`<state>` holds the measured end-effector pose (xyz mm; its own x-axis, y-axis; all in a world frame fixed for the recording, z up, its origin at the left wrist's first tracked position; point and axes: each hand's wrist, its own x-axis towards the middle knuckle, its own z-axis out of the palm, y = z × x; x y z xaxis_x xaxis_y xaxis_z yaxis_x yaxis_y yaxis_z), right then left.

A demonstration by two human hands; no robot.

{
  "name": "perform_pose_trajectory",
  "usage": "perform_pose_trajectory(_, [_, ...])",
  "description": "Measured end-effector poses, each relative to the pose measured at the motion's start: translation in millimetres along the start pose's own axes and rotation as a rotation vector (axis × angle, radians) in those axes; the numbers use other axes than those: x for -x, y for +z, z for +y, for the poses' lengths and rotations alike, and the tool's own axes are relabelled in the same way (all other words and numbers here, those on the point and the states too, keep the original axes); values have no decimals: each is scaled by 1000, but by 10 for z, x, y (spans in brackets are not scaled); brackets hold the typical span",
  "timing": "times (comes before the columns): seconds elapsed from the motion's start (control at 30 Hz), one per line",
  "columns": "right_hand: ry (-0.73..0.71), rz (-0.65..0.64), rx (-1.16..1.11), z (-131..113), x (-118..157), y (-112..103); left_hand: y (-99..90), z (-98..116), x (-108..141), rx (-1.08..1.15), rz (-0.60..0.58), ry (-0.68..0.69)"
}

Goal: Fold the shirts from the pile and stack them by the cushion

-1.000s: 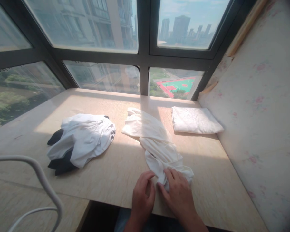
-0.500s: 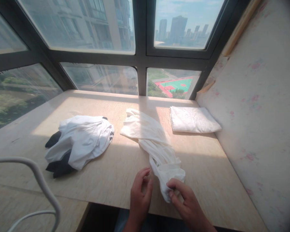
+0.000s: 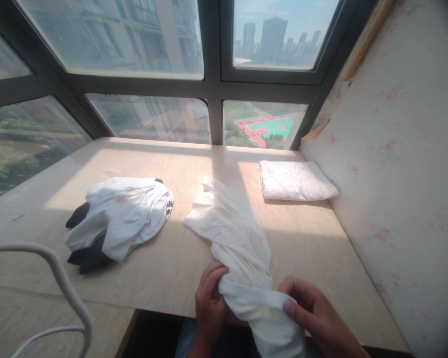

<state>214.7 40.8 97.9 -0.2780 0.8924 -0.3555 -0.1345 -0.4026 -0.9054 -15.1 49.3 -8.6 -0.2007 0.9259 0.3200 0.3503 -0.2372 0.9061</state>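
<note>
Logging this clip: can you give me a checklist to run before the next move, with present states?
1. Right hand pinching the cream garment at its band: ok.
2. Left hand gripping the band's other end: cannot tell; it touches there.
3. Cream garment spread flat: not ok, bunched and creased.
4. Its near end fully on the table: not ok, past the edge.
5. White-and-black garment apart from both hands: ok.

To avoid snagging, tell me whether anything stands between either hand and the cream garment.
Nothing visible does: the right hand pinches an edge of the cream garment, and the left hand is at its opposite side. The black-and-white garment and folded cloth lie apart.
</note>
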Motion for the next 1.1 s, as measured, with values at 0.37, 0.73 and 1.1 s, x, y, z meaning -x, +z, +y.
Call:
perform_pose_trajectory(0.37, [-150,432,150,52,-144,-235,-87,159,-101,-262,6,-53])
perform_pose_trajectory(0.73, [-268,647,332,-177,-298,-431,-450,650,-533,-75,-172,-117])
perform_pose_trajectory(1.1, [-878,955,703,-875,-212,-313,-668,1114,-1104,-147,290,248])
